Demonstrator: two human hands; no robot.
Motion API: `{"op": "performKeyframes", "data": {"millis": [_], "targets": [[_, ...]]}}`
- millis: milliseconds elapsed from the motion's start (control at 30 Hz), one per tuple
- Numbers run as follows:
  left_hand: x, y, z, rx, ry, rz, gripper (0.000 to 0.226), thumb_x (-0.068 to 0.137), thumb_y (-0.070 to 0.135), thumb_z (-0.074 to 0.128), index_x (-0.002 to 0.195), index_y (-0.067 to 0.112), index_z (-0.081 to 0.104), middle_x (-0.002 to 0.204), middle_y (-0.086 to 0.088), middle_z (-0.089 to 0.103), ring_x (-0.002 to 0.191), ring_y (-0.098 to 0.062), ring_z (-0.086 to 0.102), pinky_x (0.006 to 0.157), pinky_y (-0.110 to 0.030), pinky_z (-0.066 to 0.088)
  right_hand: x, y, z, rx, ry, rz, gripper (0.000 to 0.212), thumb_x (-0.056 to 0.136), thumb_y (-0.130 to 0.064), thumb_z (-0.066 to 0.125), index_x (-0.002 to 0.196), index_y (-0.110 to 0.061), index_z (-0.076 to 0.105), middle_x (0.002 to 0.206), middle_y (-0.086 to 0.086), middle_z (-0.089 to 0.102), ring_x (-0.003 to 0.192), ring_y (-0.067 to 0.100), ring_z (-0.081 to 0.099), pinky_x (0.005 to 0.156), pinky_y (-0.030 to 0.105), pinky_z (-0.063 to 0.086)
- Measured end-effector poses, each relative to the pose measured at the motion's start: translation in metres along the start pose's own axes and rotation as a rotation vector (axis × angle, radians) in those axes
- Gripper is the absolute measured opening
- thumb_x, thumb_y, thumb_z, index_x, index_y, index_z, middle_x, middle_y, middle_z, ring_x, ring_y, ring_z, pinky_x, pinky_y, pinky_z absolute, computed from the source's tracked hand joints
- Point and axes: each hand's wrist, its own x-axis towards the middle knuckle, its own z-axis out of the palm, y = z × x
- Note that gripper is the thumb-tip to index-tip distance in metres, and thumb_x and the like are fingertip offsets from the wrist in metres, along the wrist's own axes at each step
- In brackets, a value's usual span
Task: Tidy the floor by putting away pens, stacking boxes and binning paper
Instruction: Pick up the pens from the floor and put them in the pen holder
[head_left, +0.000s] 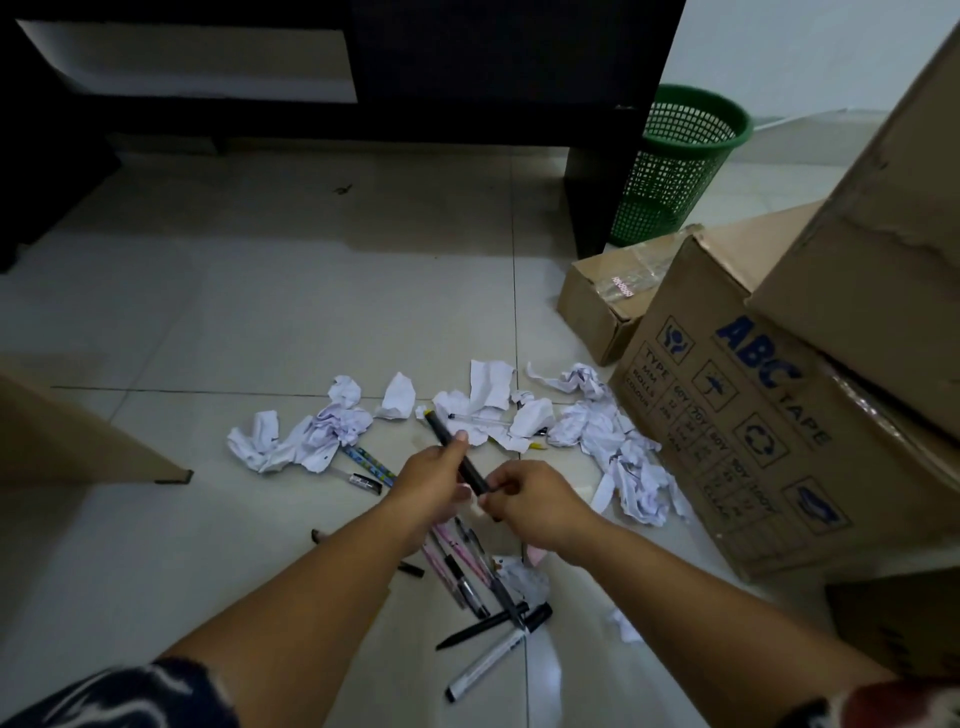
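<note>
My left hand (434, 486) grips a black pen (445, 435) around its middle, tip pointing away from me. My right hand (530, 501) pinches the near end of that same pen. Several more pens (470, 582) and a white marker (488, 662) lie on the tiles under my forearms. Two patterned pens (371, 462) lie near crumpled white paper (311, 434), and more crumpled paper (613, 431) spreads across the floor beyond my hands. A clear pen (478, 418) rests on the paper. Cardboard boxes stand at right, one printed ABC TAPE (727, 441).
A green mesh bin (675, 166) stands at the back right beside a dark desk leg (597, 197). A small taped box (608, 306) sits behind the ABC box, and a large box (893, 249) leans on top. A cardboard flap (78, 441) juts in at left.
</note>
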Motion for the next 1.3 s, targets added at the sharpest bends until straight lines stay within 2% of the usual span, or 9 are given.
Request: {"op": "performKeyframes", "data": {"millis": [100, 167, 333, 467, 667, 833, 1000, 1133, 1300], "targets": [[0.008, 0.003, -0.001, -0.188, 0.095, 0.03, 0.03, 0.1, 0.036, 0.046, 0.11, 0.01, 0.057, 0.094, -0.007, 0.068, 0.083, -0.023, 0.065, 0.073, -0.038, 0.054, 0.006, -0.003, 0.003, -0.109, -0.038, -0.075, 0.026, 0.085, -0.042, 0.07, 0.088, -0.016, 0.073, 0.078, -0.003, 0.07, 0.07, 0.01, 0.06, 0.064, 0.025, 0.046], [0.014, 0.002, -0.004, -0.208, 0.157, 0.063, 0.023, 0.1, 0.032, 0.046, 0.105, 0.012, 0.057, 0.082, -0.009, 0.063, 0.073, -0.024, 0.063, 0.076, -0.04, 0.052, 0.017, -0.003, 0.0, -0.281, 0.088, -0.13, 0.037, 0.084, -0.057, 0.064, 0.087, -0.021, 0.073, 0.081, -0.003, 0.071, 0.075, 0.013, 0.063, 0.067, 0.03, 0.05], [0.024, 0.0, -0.012, -0.232, 0.198, 0.081, 0.02, 0.099, 0.028, 0.048, 0.095, 0.01, 0.055, 0.066, -0.005, 0.047, 0.058, -0.019, 0.046, 0.058, -0.032, 0.043, 0.058, -0.003, -0.017, -0.722, 0.481, -0.279, 0.02, 0.092, -0.029, 0.056, 0.102, -0.026, 0.073, 0.095, 0.001, 0.072, 0.096, 0.027, 0.056, 0.076, 0.034, 0.041], [0.03, -0.004, -0.015, -0.258, 0.205, 0.073, 0.017, 0.099, 0.025, 0.049, 0.093, 0.009, 0.053, 0.062, -0.003, 0.042, 0.051, -0.015, 0.036, 0.05, -0.028, 0.034, 0.084, -0.002, -0.015, -0.886, 0.49, -0.276, 0.025, 0.086, -0.015, 0.057, 0.102, -0.026, 0.073, 0.093, 0.0, 0.07, 0.101, 0.028, 0.051, 0.071, 0.034, 0.023], [0.034, -0.007, -0.019, -0.293, 0.197, 0.033, 0.018, 0.099, 0.025, 0.05, 0.089, 0.01, 0.054, 0.061, -0.001, 0.043, 0.049, -0.014, 0.037, 0.051, -0.028, 0.036, 0.097, 0.007, -0.007, -1.083, 0.413, -0.186, 0.026, 0.086, -0.017, 0.052, 0.106, -0.025, 0.067, 0.107, 0.003, 0.063, 0.105, 0.028, 0.047, 0.077, 0.038, 0.025], [0.035, -0.007, -0.02, -0.356, 0.187, -0.005, 0.015, 0.097, 0.023, 0.053, 0.087, 0.012, 0.054, 0.059, 0.0, 0.043, 0.049, -0.014, 0.038, 0.05, -0.029, 0.036, 0.099, 0.01, -0.009, -1.008, 0.531, -0.187, 0.023, 0.084, -0.019, 0.055, 0.102, -0.026, 0.068, 0.1, 0.0, 0.065, 0.099, 0.026, 0.048, 0.072, 0.037, 0.016], [0.037, 0.001, -0.016, -0.466, 0.185, -0.016, 0.011, 0.098, 0.021, 0.051, 0.095, 0.011, 0.054, 0.064, -0.001, 0.046, 0.052, -0.013, 0.041, 0.053, -0.027, 0.04, 0.088, -0.017, -0.014, -0.622, 0.621, -0.309, 0.022, 0.09, -0.03, 0.054, 0.106, -0.027, 0.068, 0.098, -0.004, 0.071, 0.102, 0.025, 0.053, 0.078, 0.035, 0.02], [0.035, 0.008, -0.011, -0.587, 0.176, -0.012, 0.022, 0.097, 0.032, 0.053, 0.096, 0.011, 0.057, 0.065, -0.001, 0.048, 0.056, -0.013, 0.044, 0.056, -0.027, 0.043, 0.067, -0.032, 0.002, -0.248, 0.356, -0.272, 0.02, 0.091, -0.029, 0.059, 0.106, -0.022, 0.07, 0.087, -0.005, 0.072, 0.085, 0.017, 0.061, 0.077, 0.029, 0.045], [0.03, 0.008, -0.011, -0.554, 0.132, -0.048, 0.036, 0.092, 0.044, 0.057, 0.082, 0.01, 0.062, 0.073, -0.006, 0.063, 0.072, -0.022, 0.061, 0.076, -0.036, 0.051, 0.045, -0.028, 0.025, -0.13, 0.068, -0.213, 0.007, 0.085, -0.028, 0.071, 0.091, -0.027, 0.073, 0.061, -0.011, 0.064, 0.057, 0.004, 0.055, 0.061, 0.024, 0.046]]}}
